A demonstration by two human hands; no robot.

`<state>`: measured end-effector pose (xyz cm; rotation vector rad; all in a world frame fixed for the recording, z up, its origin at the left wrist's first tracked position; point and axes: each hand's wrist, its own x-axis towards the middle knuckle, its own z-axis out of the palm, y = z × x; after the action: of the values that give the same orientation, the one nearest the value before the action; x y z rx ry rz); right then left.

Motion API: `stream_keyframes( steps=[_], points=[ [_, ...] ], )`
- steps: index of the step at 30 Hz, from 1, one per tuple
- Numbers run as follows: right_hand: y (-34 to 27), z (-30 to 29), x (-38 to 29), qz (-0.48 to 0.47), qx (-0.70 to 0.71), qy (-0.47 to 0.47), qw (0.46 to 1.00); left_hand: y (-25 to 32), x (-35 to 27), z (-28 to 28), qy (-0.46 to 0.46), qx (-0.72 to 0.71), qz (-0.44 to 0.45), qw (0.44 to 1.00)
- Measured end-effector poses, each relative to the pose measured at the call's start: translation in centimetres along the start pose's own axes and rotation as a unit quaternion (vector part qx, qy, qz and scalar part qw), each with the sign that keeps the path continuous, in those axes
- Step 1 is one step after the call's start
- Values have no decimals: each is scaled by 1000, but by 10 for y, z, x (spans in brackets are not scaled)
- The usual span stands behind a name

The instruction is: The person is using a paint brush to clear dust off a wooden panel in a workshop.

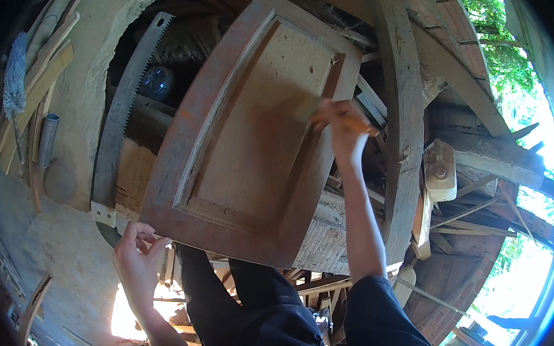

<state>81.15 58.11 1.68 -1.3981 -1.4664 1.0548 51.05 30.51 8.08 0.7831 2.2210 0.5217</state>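
Observation:
A wooden cabinet door (166,175) with a recessed, dusty centre panel lies before me, tilted, its lower edge towards my body. My left hand (139,255) grips its lower left corner between thumb and fingers. Over the right side of the panel, my right hand (341,119) holds a brush (359,126) with an orange-brown handle. Motion blurs the bristle end, so I cannot tell whether it touches the panel. A darker brown patch shows on the panel left of the brush.
Left of the door, a large handsaw (123,99) stands with its teeth facing it. A blue duster (16,75) and a metal tube (48,140) are farther left. A wooden post (397,109) rises close to my right arm, with a plastic jug (440,170) beyond.

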Motion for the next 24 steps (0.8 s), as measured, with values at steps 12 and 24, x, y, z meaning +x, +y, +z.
stream_keyframes(
  steps=[12, 24],
  points=[
    [-9, 18, 38, -42, -92, 113, 988, 1, 1, -4, -3, 17, 17, 1000],
    [19, 32, 78, -18, -41, -172, 984, -1, 5, -7, -18, 1, 21, 1000]
  ],
)
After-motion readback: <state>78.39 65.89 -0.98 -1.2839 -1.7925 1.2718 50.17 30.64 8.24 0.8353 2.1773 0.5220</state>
